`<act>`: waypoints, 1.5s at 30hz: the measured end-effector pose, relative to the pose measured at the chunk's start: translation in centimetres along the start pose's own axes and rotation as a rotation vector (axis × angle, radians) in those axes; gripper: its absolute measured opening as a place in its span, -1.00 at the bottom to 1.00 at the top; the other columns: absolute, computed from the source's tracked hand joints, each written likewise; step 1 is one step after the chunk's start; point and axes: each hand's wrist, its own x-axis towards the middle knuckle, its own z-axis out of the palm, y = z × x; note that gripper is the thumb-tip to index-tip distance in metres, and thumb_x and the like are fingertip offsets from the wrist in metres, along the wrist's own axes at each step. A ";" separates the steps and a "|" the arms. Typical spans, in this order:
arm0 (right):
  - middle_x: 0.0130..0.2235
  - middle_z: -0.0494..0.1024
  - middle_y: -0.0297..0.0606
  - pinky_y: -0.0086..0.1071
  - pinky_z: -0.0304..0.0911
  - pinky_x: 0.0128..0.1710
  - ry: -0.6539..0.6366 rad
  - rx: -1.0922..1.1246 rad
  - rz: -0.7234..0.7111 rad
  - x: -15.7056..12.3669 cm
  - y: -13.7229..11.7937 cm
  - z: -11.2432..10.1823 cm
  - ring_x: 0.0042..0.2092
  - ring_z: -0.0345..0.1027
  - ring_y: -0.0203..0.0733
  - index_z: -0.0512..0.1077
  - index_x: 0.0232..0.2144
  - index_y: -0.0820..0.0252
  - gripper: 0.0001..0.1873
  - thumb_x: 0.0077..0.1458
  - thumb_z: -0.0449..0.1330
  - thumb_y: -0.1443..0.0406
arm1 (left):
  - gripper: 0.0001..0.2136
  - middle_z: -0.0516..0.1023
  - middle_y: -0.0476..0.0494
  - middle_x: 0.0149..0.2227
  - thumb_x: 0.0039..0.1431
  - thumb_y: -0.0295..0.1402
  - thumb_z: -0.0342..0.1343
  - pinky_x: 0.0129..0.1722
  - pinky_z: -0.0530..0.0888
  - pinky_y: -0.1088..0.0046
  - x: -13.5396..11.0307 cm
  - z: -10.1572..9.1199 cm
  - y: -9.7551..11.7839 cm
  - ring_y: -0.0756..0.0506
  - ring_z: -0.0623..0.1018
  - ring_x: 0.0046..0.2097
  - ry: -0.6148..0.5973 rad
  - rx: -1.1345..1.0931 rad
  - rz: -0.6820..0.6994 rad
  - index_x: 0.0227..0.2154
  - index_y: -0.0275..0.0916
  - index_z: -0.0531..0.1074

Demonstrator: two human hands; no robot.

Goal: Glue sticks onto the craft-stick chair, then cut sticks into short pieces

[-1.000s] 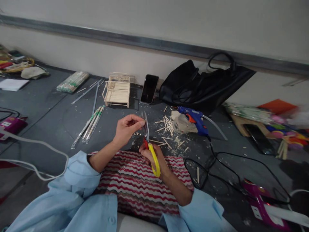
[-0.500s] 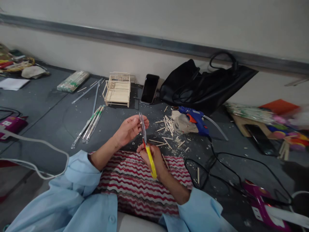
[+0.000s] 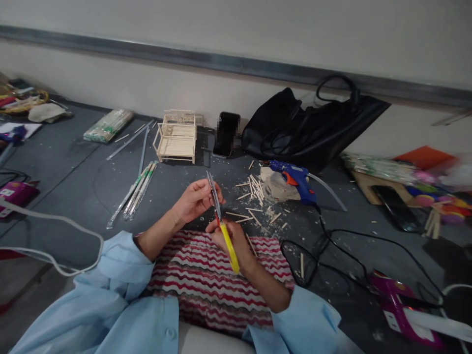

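Observation:
My right hand [image 3: 236, 238] is wrapped around the yellow and red handles of a pair of scissors [image 3: 229, 248]. The metal blades point up and away, slightly to the left, and look nearly closed. Beside and partly behind the blades is my left hand [image 3: 195, 199], its thumb and fingers pinched together. What it pinches, if anything, is too small to make out. Both hands are above the near edge of the table, over a red and white wavy-striped cloth [image 3: 191, 280]. Short wooden sticks [image 3: 255, 189] and shavings lie just right of the hands.
A small stick-built furniture model [image 3: 177, 145] stands ahead, with a phone [image 3: 225, 135] leaning beside it. Packed sticks [image 3: 138, 191] lie left. To the right are a blue glue gun [image 3: 300, 182], its black cable, a black bag [image 3: 309, 128] and a purple power strip [image 3: 400, 307].
The view has shifted slightly. The scissor blades look a little closer together at the tips, tilted slightly more left. Both hands keep their holds in nearly the same place.

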 end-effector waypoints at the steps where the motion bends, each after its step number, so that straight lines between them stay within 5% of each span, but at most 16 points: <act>1: -0.68 0.16 -0.52 -0.49 -0.13 -0.60 0.001 -0.004 0.007 -0.1 -0.1 0.0 -0.61 -0.05 -0.44 0.40 -0.53 0.19 -0.85 -0.28 0.08 0.32 | -0.69 0.47 -0.03 -0.48 -0.16 -0.14 0.34 -0.27 0.49 0.35 0.0 -0.1 -0.1 0.00 0.49 -0.42 0.007 0.004 -0.003 -0.43 -0.24 0.46; 21: -0.69 0.17 -0.51 -0.48 -0.09 -0.59 0.068 0.029 -0.013 0.4 0.8 0.5 -0.61 -0.01 -0.41 0.39 -0.53 0.16 -0.82 -0.30 0.06 0.30 | -0.69 0.51 -0.08 -0.38 -0.07 -0.16 0.29 -0.23 0.49 0.35 0.0 0.4 -0.4 -0.02 0.53 -0.36 0.020 0.075 0.042 -0.32 -0.25 0.45; 25: -0.72 0.06 -0.55 -0.48 -0.16 -0.62 0.034 0.107 0.046 0.1 0.5 0.3 -0.64 -0.11 -0.42 0.40 -0.48 0.17 -0.79 -0.25 0.05 0.26 | -0.71 0.46 -0.05 -0.29 -0.02 -0.24 0.27 -0.26 0.43 0.44 -0.1 0.6 -0.1 0.00 0.49 -0.32 0.121 0.324 0.306 -0.25 -0.20 0.38; 30: -0.71 0.10 -0.53 -0.47 -0.15 -0.61 0.049 0.067 0.035 -0.3 0.0 0.0 -0.63 -0.07 -0.41 0.42 -0.46 0.16 -0.78 -0.24 0.04 0.28 | -0.90 0.39 -0.05 -0.35 0.11 -0.37 0.14 -0.27 0.36 0.48 -0.5 0.0 0.2 0.00 0.41 -0.29 0.115 0.933 0.670 -0.33 -0.21 0.33; 37: -0.66 0.18 -0.50 -0.47 -0.12 -0.59 0.045 0.047 0.010 -0.4 0.1 0.0 -0.59 -0.01 -0.40 0.39 -0.51 0.16 -0.84 -0.26 0.08 0.28 | -0.97 0.34 -0.05 -0.42 0.20 -0.42 -0.04 -0.35 0.30 0.45 -1.1 0.0 1.5 -0.01 0.35 -0.39 0.010 1.422 0.759 -0.31 -0.21 0.27; 45: -0.65 0.19 -0.50 -0.48 -0.16 -0.60 0.034 0.041 0.014 -0.4 0.0 0.1 -0.59 -0.06 -0.43 0.35 -0.54 0.15 -0.86 -0.31 0.08 0.30 | -0.91 0.31 -0.08 -0.42 0.24 -0.45 -0.13 -0.38 0.28 0.45 -1.0 0.0 1.7 -0.03 0.33 -0.39 -0.039 1.555 0.836 -0.29 -0.21 0.26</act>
